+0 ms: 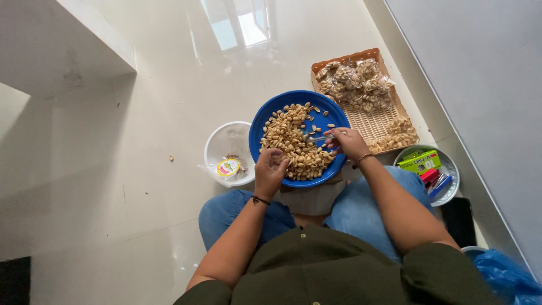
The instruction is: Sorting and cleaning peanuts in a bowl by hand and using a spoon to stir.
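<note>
One blue bowl (324,120) of peanuts (291,144) rests on the lap. Right hand (347,141) pinches one spoon (317,138), its long axis pointing left across the bowl. Left hand (270,169), fingers curled, touches peanuts at the near rim.

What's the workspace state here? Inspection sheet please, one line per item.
Surface: glossy pale tiled floor, a few crumbs.
Job's things: round blue plastic bowl of shelled peanuts on the lap; thin metal spoon.
Clutter: rectangular woven tray with clear bagged nuts; white plastic tub; small round bowl of stationery; blue plastic bag.
Grippers: left hand on the peanuts; right hand holds the spoon.
Cables: nothing seen.
Surroundings: grey wall, white ledge.
</note>
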